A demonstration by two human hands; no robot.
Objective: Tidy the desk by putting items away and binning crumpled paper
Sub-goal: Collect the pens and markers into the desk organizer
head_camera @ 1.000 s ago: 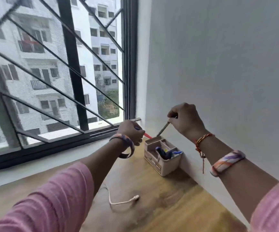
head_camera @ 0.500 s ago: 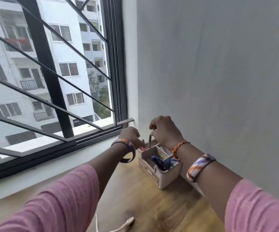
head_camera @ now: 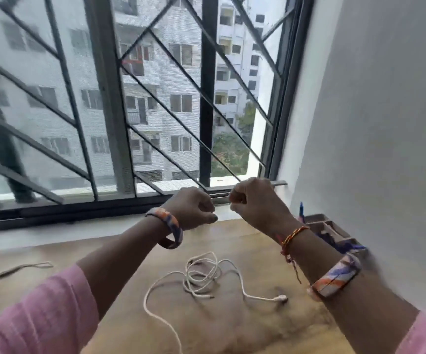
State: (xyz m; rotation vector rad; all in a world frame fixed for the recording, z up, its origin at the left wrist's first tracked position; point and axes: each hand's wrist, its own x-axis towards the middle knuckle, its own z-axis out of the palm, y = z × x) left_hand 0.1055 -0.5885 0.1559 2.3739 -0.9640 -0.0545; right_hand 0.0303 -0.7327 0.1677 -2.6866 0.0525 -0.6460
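Note:
My left hand [head_camera: 191,208] and my right hand [head_camera: 255,203] hover side by side above the far edge of the wooden desk [head_camera: 235,330], both curled into loose fists with nothing visible in them. A beige desk organizer [head_camera: 321,224] stands against the wall at the right, partly hidden behind my right forearm. A blue pen [head_camera: 301,209] sticks up from its far end. A tangled white cable [head_camera: 201,277] lies on the desk below my hands.
A thin dark looped cord [head_camera: 25,269] lies on the desk at the far left. A barred window [head_camera: 206,111] with a white sill [head_camera: 53,233] runs along the far edge. A grey wall [head_camera: 373,149] bounds the right side.
Both hands have let go of the pens at the organizer and drawn back to the left, now empty. The view has swung left, bringing the whole cable into sight.

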